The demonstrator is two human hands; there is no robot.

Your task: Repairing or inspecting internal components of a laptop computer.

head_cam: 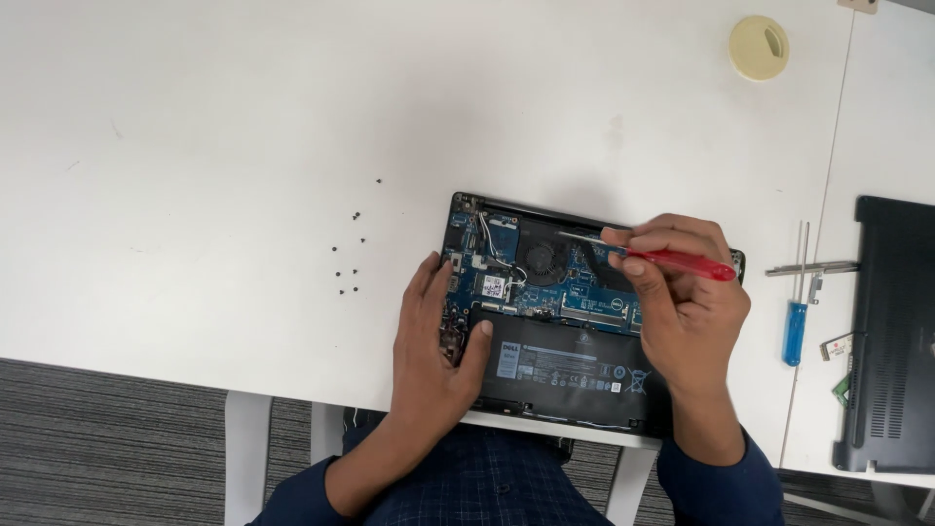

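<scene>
Nearest us, dark blue sleeves and a checked shirt at the frame bottom. Our left hand lies flat on the open laptop, fingers together along its left edge, thumb pressed on the black battery. Our right hand has its fingers pinching a red screwdriver, the shaft pointing left toward the fan and the blue board; we cannot tell just where the tip lands.

The laptop sits at the near edge of the white surface, base overhanging slightly.

Risks as we judge them:
- Tip could slip off a screw and scratch the board or nick the thin cables beside the fan, if the angle stays this shallow.
- A slip toward us could jab the battery; puncture is the worst case.
- Thumb pressure on the battery could flex it.
- Loose screws lie scattered well left of the laptop, untrayed; a sleeve sweep could send them off the surface.
- The laptop could slide off the edge if the left hand lifts.

At right: a blue screwdriver, a metal strip, the dark cover. A round yellowish disc lies far back.
</scene>
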